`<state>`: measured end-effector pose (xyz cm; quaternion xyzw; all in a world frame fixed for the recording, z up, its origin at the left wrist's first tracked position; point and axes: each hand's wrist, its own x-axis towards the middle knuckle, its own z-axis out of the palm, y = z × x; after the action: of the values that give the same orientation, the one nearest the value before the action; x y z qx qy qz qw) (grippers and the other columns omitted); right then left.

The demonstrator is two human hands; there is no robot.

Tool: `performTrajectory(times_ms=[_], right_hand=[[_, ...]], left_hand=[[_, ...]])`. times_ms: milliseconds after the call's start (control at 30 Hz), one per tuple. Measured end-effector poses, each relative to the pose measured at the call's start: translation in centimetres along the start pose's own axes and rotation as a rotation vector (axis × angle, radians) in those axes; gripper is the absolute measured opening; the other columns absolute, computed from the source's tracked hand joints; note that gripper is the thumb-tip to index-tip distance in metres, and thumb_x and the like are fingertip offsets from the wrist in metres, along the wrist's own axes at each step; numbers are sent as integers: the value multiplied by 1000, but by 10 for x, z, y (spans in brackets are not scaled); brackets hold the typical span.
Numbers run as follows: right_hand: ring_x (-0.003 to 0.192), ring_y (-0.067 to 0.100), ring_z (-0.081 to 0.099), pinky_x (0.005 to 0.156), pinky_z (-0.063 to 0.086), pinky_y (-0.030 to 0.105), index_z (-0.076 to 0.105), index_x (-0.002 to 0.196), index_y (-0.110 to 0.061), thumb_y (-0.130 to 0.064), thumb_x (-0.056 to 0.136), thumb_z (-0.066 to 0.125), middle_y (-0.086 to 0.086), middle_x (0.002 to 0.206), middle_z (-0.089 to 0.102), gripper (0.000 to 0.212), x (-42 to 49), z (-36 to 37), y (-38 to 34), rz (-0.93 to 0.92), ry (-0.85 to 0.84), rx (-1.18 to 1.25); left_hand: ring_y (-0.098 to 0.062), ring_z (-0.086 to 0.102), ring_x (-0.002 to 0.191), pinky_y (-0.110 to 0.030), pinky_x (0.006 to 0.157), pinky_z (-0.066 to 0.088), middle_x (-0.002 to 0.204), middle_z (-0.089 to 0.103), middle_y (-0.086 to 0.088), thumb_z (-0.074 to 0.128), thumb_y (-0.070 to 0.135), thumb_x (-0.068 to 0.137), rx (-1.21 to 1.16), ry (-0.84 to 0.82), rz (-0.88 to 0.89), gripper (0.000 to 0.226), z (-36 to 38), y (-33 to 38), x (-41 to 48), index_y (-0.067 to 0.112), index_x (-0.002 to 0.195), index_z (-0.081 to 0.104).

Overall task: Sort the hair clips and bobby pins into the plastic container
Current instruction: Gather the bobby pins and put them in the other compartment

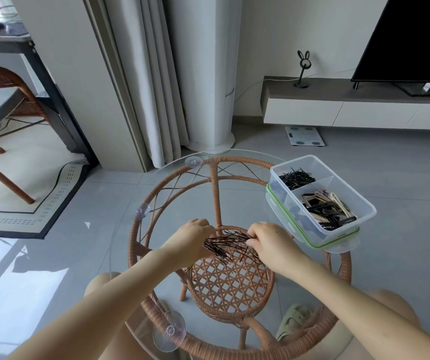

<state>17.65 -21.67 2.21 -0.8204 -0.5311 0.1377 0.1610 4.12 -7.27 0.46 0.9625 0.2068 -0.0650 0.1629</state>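
Gathering a spread of dark bobby pins (228, 246) on the glass counter (156, 178), the person has both hands down on the pile, one at each end. The left hand (191, 237) is curled with its fingers bent inward against the left end of the pins, and the right hand (271, 242) is likewise curled, fingertips pinching into the strands at the right end. Whether either hand actually has pins clamped or is only raking them together, I cannot tell from here.

The pins lie fanned out in a loose bundle between the two hands, resting on the clear round top, with the rattan frame (216, 198) and its woven lower shelf (229, 284) showing through beneath.

At the far right edge of the counter sits the plastic container (362, 203), clear and divided into two compartments, standing on its green-rimmed lid (312, 244). The farther compartment holds a heap of black bobby pins (297, 178). The nearer one holds mixed hair clips (328, 209) in black, beige and pale pink. The container stands well apart from the hands and partly overhangs the counter's rim.

Suction cups (168, 331) show under the glass along the frame.
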Motion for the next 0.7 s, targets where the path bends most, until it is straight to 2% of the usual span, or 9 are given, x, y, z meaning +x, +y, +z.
performTrajectory(times_ms=[100,200,300,433,533,700], right_hand=[[72,19,52,61,36,26,58,82,-6,-21,91,52,0,77,58,19,-1,-21,3,20,2,59],[64,17,49,55,34,23,54,69,-11,-19,90,54,-1,66,53,22,1,-50,8,24,19,64],[75,28,55,68,43,35,60,78,-2,-15,87,57,11,78,62,17,14,-83,25,30,123,24],[85,33,56,73,41,36,61,84,-1,-14,88,55,15,89,62,15,45,-120,62,57,225,-165],[92,34,55,79,41,39,58,87,-1,-13,90,52,18,94,60,13,74,-136,89,23,124,-397],[88,34,56,76,45,39,44,64,-11,-12,88,54,15,83,57,26,107,-132,100,-10,-166,-540]], left_hand=[[-20,52,110,-29,91,42,116,58,-2,60,28,88,-14,-53,-9,29,-2,5,6,15,113,59],[-21,53,107,-30,88,43,113,58,-4,54,27,92,27,-99,3,25,-1,6,11,13,112,58],[-19,53,106,-27,85,43,111,58,-3,48,26,95,31,-91,14,24,0,3,14,13,113,58],[-18,56,104,-22,82,41,113,61,0,48,22,95,-57,-6,-17,25,-6,-1,17,15,115,60],[-17,59,98,-20,79,42,111,64,-1,50,23,94,-91,53,-32,23,-16,-5,20,13,110,64],[-18,62,94,-28,85,51,107,67,-2,54,21,92,-154,127,-80,21,-37,-8,27,12,106,66]])
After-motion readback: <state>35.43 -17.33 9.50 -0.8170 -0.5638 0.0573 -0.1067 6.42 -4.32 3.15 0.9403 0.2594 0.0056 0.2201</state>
